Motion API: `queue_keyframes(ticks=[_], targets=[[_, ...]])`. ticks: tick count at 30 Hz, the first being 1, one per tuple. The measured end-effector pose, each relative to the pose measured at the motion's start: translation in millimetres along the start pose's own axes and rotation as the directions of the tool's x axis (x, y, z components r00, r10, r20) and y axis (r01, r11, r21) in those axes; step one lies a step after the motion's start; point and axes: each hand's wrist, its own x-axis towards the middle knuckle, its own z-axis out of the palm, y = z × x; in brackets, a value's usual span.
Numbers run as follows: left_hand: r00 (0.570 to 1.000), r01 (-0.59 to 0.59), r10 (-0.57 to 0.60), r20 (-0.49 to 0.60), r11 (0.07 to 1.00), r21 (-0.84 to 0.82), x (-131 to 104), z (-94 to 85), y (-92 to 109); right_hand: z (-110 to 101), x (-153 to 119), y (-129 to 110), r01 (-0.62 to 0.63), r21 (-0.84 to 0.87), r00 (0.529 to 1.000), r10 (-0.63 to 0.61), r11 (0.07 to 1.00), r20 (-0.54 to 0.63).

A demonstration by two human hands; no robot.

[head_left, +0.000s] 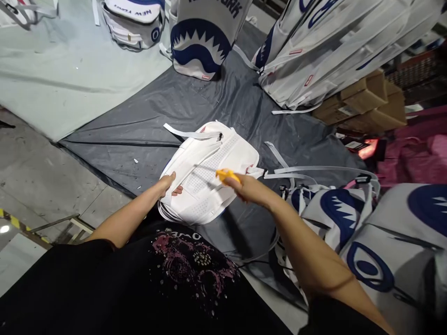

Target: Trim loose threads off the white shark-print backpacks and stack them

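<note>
A white backpack (209,163) lies on the dark grey sheet with its padded, dotted back panel and straps facing up. My left hand (170,185) grips a white strap at its lower left, thumb on top and fingers underneath. Over the right part of the backpack, my right hand (240,185) is closed around a yellow-orange tool (226,176), whose thin tip points left across the panel. A loose white webbing end (192,134) sticks out at the upper left of the backpack.
More white and blue backpacks stand at the back (200,46), the back right (307,60) and the right (373,260). A smaller bag (134,25) sits on the pale sheet (70,70). Cardboard boxes (366,100) and pink fabric (415,158) are at the far right.
</note>
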Motion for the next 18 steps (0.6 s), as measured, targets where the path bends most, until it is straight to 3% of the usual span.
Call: queue_keyframes(ticks=[4, 5, 7, 8, 9, 11, 12, 13, 14, 16, 18], targets=[[0.993, -0.085, 0.093, -0.066, 0.989, 0.123, -9, 5.1, -2, -5, -6, 7, -0.030, -0.021, 0.996, 0.031, 0.999, 0.081], [0.989, -0.113, 0.126, -0.080, 0.982, 0.152, -14, 8.3, -4, -12, -5, 14, -0.053, -0.037, 0.997, 0.055, 0.998, 0.060], [0.945, -0.251, 0.298, -0.133, 0.925, 0.284, -28, 19.6, -13, -33, -2, 33, -0.157, -0.104, 0.982, 0.144, 0.982, -0.121], [0.881, -0.360, 0.449, -0.150, 0.841, 0.403, -36, 28.3, -19, -45, -1, 44, -0.217, -0.141, 0.955, 0.180, 0.966, -0.236], [0.779, -0.469, 0.615, -0.119, 0.698, 0.541, -44, 38.9, -27, -56, 0, 55, -0.268, -0.178, 0.924, 0.200, 0.947, -0.326], [0.553, -0.594, 0.825, 0.116, 0.293, 0.750, -55, 64.9, -42, -71, -2, 70, -0.342, -0.242, 0.878, 0.217, 0.908, -0.428], [0.499, -0.608, 0.827, 0.260, 0.120, 0.785, -59, 79.0, -50, -74, -5, 75, -0.356, -0.267, 0.872, 0.216, 0.895, -0.438], [0.507, -0.610, 0.777, 0.373, 0.017, 0.793, -60, 92.6, -56, -74, -11, 78, -0.357, -0.287, 0.882, 0.219, 0.889, -0.418], [0.547, -0.594, 0.710, 0.444, -0.044, 0.803, -59, 104.9, -61, -72, -19, 79, -0.347, -0.297, 0.901, 0.227, 0.890, -0.371], [0.638, -0.510, 0.618, 0.460, -0.108, 0.853, -54, 122.8, -66, -63, -41, 80, -0.306, -0.279, 0.939, 0.240, 0.910, -0.247], [0.661, -0.425, 0.618, 0.426, -0.159, 0.891, -48, 131.3, -69, -52, -68, 84, -0.302, -0.244, 0.945, 0.256, 0.922, -0.202]])
